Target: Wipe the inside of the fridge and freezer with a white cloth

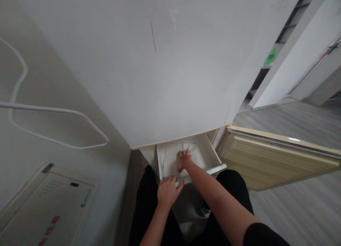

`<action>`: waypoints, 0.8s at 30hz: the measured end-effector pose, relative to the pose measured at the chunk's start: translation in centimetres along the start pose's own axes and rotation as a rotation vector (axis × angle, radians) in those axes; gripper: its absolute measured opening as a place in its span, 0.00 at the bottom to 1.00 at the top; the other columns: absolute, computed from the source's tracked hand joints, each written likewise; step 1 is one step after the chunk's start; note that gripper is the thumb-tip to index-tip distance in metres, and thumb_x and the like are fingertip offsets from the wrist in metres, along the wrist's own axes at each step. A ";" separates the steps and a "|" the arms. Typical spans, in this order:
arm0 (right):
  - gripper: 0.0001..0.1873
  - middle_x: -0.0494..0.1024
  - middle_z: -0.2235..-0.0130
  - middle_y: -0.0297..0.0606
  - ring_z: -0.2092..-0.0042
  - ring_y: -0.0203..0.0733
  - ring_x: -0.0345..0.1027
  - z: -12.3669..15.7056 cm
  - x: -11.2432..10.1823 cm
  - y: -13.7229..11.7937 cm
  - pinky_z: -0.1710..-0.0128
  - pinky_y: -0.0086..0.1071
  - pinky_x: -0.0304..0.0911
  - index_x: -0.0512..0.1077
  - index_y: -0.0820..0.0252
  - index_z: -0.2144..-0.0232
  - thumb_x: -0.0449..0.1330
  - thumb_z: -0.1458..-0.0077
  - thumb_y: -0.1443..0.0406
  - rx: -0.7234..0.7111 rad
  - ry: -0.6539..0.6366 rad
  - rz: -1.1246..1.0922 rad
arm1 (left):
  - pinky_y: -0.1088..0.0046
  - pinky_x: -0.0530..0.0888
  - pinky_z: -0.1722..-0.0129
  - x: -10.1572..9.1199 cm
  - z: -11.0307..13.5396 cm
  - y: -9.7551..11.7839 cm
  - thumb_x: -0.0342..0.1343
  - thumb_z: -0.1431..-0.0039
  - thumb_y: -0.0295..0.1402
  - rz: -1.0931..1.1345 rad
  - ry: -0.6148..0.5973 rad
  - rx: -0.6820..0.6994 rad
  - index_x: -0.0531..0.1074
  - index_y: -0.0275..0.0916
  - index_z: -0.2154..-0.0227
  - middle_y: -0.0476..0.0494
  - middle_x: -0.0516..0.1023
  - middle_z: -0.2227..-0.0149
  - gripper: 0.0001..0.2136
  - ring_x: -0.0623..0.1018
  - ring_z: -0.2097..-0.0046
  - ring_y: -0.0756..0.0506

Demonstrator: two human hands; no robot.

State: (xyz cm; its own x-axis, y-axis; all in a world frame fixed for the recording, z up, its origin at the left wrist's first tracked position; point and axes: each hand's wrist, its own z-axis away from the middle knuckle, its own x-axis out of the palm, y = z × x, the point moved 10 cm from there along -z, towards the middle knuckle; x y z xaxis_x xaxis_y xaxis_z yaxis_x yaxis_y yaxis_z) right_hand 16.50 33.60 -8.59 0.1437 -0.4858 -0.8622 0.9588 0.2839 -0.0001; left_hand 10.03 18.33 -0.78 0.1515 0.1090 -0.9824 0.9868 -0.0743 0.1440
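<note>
A white freezer drawer [210, 152] is pulled partway out of the lower compartment, with a dark crack line along its left inside. My left hand [167, 191] grips the front rim of the drawer, fingers hooked over the edge. Inside, my right hand [184, 160] presses down near the drawer's middle with bent fingers. Under and just past its fingertips lies a pale, crumpled patch that looks like a white cloth [191, 146]; it blends with the drawer floor, so its outline is hard to make out.
The lower fridge door [269, 157] swings out to the right, its yellowed inner side showing. Above rises the tall white upper door [165, 72]. A white cable [58, 109] loops at the left, over a wall panel box [57, 196]. My knees flank the drawer. A green bottle [270, 57] stands far right.
</note>
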 end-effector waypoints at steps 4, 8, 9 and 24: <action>0.79 0.41 0.29 0.74 0.29 0.77 0.41 -0.1 0.3 0.0 0.38 0.58 0.59 0.37 0.68 0.26 0.79 0.68 0.52 -0.005 0.004 -0.011 | 0.61 0.72 0.55 0.0 0.0 0.0 0.47 0.31 0.45 0.002 0.002 0.001 0.76 0.40 0.65 0.42 0.81 0.65 0.17 0.81 0.59 0.39; 0.80 0.37 0.29 0.74 0.28 0.77 0.37 -0.2 0.9 0.1 0.36 0.57 0.56 0.34 0.68 0.26 0.78 0.66 0.52 -0.015 -0.008 -0.023 | 0.61 0.72 0.55 0.1 0.0 0.0 0.47 0.31 0.44 0.009 -0.001 0.004 0.76 0.39 0.65 0.42 0.81 0.65 0.17 0.81 0.58 0.39; 0.80 0.36 0.29 0.74 0.28 0.77 0.35 -0.2 1.1 0.2 0.35 0.57 0.55 0.33 0.68 0.26 0.78 0.66 0.52 -0.023 -0.007 -0.032 | 0.61 0.72 0.55 0.1 0.0 0.0 0.47 0.31 0.44 0.008 -0.001 0.003 0.76 0.39 0.65 0.42 0.81 0.65 0.17 0.81 0.58 0.39; 0.73 0.18 0.27 0.55 0.29 0.77 0.12 -1.3 2.5 -1.9 0.32 0.66 0.26 0.34 0.51 0.26 0.73 0.61 0.42 -0.343 -0.020 -0.139 | 0.59 0.71 0.57 0.0 -0.1 0.2 0.48 0.32 0.45 -0.009 0.015 0.002 0.77 0.38 0.64 0.41 0.82 0.66 0.18 0.81 0.60 0.38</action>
State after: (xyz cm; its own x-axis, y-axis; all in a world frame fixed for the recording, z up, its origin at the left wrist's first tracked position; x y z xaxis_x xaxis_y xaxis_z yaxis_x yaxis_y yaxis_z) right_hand 14.69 32.93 -11.36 0.0259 -0.5540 -0.8321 0.8323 0.4731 -0.2890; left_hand 10.24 18.43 -0.70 0.1431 0.1251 -0.9818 0.9881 -0.0747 0.1345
